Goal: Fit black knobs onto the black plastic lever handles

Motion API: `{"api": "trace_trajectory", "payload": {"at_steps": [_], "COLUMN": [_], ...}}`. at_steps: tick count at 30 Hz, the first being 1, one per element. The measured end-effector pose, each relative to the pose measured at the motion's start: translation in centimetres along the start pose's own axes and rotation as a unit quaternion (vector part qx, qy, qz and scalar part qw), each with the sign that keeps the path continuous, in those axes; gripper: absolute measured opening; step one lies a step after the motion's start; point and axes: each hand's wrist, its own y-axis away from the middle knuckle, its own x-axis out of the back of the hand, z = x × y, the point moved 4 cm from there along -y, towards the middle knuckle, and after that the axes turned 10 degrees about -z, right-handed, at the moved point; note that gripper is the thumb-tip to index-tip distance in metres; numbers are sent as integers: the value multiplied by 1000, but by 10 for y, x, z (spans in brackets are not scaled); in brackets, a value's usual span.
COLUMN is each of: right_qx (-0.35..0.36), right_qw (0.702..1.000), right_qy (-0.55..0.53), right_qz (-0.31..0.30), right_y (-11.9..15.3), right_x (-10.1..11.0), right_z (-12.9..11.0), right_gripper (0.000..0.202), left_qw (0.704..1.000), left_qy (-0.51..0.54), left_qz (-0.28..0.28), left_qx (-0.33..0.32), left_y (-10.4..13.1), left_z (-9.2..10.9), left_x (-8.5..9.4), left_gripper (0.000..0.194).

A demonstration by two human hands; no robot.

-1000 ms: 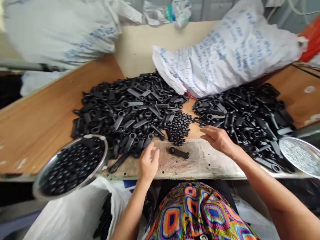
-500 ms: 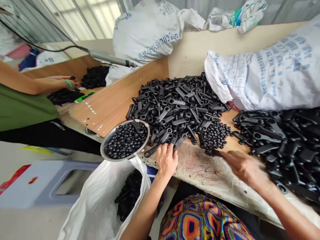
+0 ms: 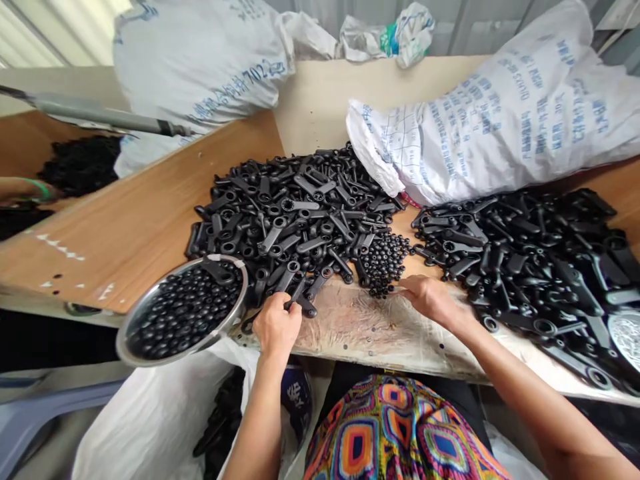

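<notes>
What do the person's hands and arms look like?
The left hand and right hand wear no gloves. No sleeves show on the left arm or right arm, and no watch or bracelet either. The patterned garment has colourful rounded squares, with orange, pink and blue among them.

Behind the workbench stands 1 beige board, and beyond it is a grey metal wall. At upper left, a window glows pale yellow. 1 brown wooden partition runs diagonally; below, a blue-grey plastic stool is partly visible.
</notes>
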Motion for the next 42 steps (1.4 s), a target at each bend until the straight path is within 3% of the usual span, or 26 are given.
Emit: {"api": "trace_trajectory", "payload": {"at_steps": [2, 5, 7, 10, 16, 21, 24, 28, 31, 33, 35, 37, 38, 40, 42], "right_qx": [-4, -10, -10, -20, -40, -50, -59, -51, -43, -45, -25, 18, 41, 74, 91], "right_qw": [999, 999, 999, 999, 996, 994, 992, 991, 991, 991, 985, 937, 888, 763, 643], "right_qy": [4, 1, -6, -20, -43, -43, -27, -23, -21, -38, -140, -343, -456, -642, -761], "right_qz": [-34, -44, -43, -37, -63, -88, -104, -118, -127, -123, -102, -59, -37, -6, 11], "right_y": [-5, -10, -14, -15, 7, 17, 19, 27, 31, 33, 37, 44, 49, 58, 65], "right_x": [-9, -9, -8, -10, -12, -11, -14, -22, -28, -30, -29, -27, -26, -25, -24], "right_z": [-8, -12, -14, -12, 2, 6, 4, 0, 0, 3, 3, 2, 1, -3, -8], "right_gripper": [19, 16, 16, 14, 18, 20, 21, 21, 19, 20, 18, 15, 13, 14, 15], "left_qw": [999, 985, 962, 941, 930, 925, 920, 899, 844, 768, 702, 693, 699, 723, 758], "left_qy": [4, 49, 60, 10, -3, 86, 120, 206, 346, 481, 571, 585, 581, 556, 514], "left_qz": [10, 16, -29, -92, -173, -288, -308, -335, -375, -406, -417, -412, -407, -395, -378], "left_qx": [-34, -162, -264, -327, -325, -235, -209, -193, -164, -122, -88, -85, -89, -106, -131], "left_y": [14, 45, 65, 80, 67, 50, 42, 41, 51, 60, 69, 76, 78, 83, 87], "left_z": [9, 39, 64, 87, 102, 112, 114, 115, 121, 128, 136, 143, 145, 150, 154], "left_x": [3, -1, -13, -28, -27, -49, -60, -61, -60, -59, -58, -56, -54, -50, -46], "left_gripper": [10, 8, 12, 16, 9, 16, 8, 7, 18, 22, 24, 23, 22, 17, 11]}}
